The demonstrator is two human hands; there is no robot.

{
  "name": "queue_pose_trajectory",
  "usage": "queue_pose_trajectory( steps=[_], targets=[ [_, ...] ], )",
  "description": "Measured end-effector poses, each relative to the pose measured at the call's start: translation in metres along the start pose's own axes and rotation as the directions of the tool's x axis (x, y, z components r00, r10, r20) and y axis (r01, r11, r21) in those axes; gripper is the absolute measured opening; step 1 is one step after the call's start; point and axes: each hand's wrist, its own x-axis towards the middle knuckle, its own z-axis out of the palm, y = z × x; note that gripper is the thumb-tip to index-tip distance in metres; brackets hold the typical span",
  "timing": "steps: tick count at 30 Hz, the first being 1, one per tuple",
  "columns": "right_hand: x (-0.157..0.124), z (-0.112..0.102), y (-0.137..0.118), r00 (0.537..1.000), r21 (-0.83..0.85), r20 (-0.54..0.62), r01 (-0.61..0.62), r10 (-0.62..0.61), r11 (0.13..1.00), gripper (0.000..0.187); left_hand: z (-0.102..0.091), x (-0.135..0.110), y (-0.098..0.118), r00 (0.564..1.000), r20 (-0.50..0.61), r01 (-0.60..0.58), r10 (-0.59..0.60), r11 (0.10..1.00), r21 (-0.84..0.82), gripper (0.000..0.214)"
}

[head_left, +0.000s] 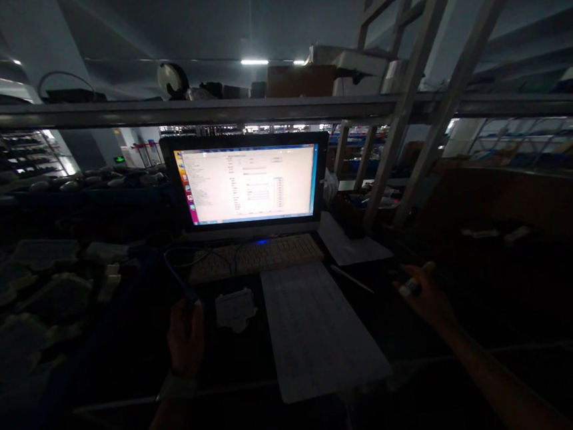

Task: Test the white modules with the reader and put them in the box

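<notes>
My left hand (185, 337) is closed around the end of a blue cable (175, 268), which loops up toward the keyboard. Just right of that hand a pale, flat plastic housing (236, 310) lies on the dark desk. My right hand (428, 296) is at the right side of the desk with its fingers bent. A small whitish piece (411, 287) shows at those fingers, too dark to identify. Between the hands lies a printed sheet (317, 333), with a white pen-like stick (352, 279) beside its upper right edge.
A lit monitor (248, 185) stands behind a white keyboard (257, 256). Another paper (354, 242) lies right of the keyboard. Several pale housings (55, 295) fill a blue bin at left. A metal shelf beam (237, 109) crosses above, and slanted posts (406, 97) rise at right.
</notes>
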Motion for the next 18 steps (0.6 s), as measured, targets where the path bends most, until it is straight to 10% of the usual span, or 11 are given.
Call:
queue_pose_trajectory(
  steps=[18],
  targets=[
    [0.002, 0.008, 0.025, 0.998, -0.048, 0.057, 0.006, -0.003, 0.999, 0.051, 0.002, -0.002, 0.006, 0.999, 0.004, -0.042, 0.042, 0.998, -0.047, 0.050]
  ],
)
